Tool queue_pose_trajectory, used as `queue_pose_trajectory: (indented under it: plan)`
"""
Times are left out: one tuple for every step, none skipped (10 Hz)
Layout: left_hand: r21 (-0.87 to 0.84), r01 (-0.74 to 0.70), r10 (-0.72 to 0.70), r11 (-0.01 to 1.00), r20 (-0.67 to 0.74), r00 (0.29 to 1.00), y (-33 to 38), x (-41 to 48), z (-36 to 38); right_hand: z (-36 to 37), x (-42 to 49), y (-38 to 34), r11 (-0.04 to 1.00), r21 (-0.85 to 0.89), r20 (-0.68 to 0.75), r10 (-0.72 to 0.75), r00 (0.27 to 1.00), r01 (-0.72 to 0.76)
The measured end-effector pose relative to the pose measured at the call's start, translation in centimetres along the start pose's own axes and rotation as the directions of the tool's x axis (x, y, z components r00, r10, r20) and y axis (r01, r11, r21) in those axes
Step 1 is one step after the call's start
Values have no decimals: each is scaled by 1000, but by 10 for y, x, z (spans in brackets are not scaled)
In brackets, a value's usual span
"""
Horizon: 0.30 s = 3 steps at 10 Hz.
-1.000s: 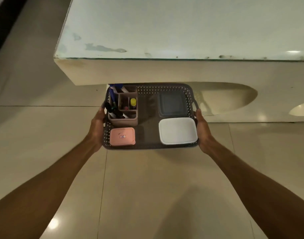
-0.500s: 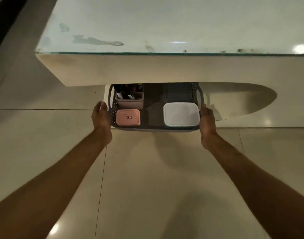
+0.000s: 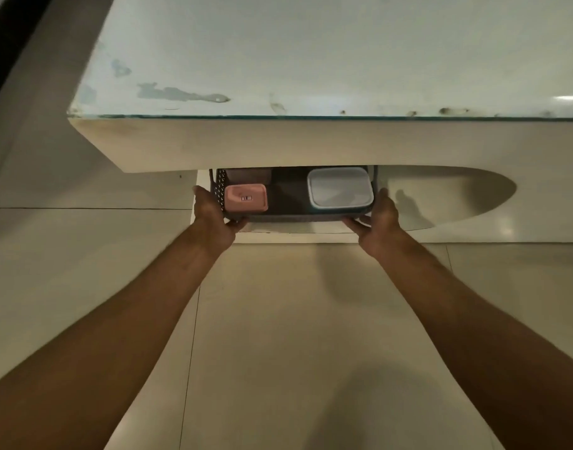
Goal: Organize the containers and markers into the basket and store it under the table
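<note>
The dark grey perforated basket [image 3: 286, 217] is mostly under the table [image 3: 278, 144], with only its near part showing. Inside it I see a pink lidded container [image 3: 246, 198] at the left and a white lidded container [image 3: 339, 191] at the right. The top edge of the brown marker holder [image 3: 249, 175] shows behind the pink one; the markers are hidden by the table edge. My left hand [image 3: 213, 219] grips the basket's near left corner. My right hand [image 3: 377, 222] grips its near right corner.
The table has a glass top [image 3: 311, 60] with stained patches and a thick cream apron. An oval cutout [image 3: 447, 196] opens in the table's lower panel to the right of the basket. Glossy beige floor tiles [image 3: 278, 319] lie beneath my arms.
Both hands have pushed the basket further under the table. The marker holder and the grey container at the back have gone out of sight behind the table edge.
</note>
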<state>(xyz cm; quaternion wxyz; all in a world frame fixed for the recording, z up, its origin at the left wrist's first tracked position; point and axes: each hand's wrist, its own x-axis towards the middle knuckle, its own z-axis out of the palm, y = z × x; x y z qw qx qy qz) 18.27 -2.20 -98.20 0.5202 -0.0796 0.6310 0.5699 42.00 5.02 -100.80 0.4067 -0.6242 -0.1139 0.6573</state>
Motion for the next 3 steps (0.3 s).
queue_pose_trajectory:
  plan:
    - [-45, -11, 11, 999, -2, 1000, 11, 3, 11, 8, 2, -7, 1000, 16, 34, 8, 999, -9]
    - [-92, -8, 11, 996, 23, 1000, 18, 6, 12, 7, 4, -11, 1000, 1, 80, 17, 997, -17]
    - [-131, 1, 1, 991, 14, 1000, 10, 8, 2, -1, 3, -9, 999, -14, 89, 35, 995, -34]
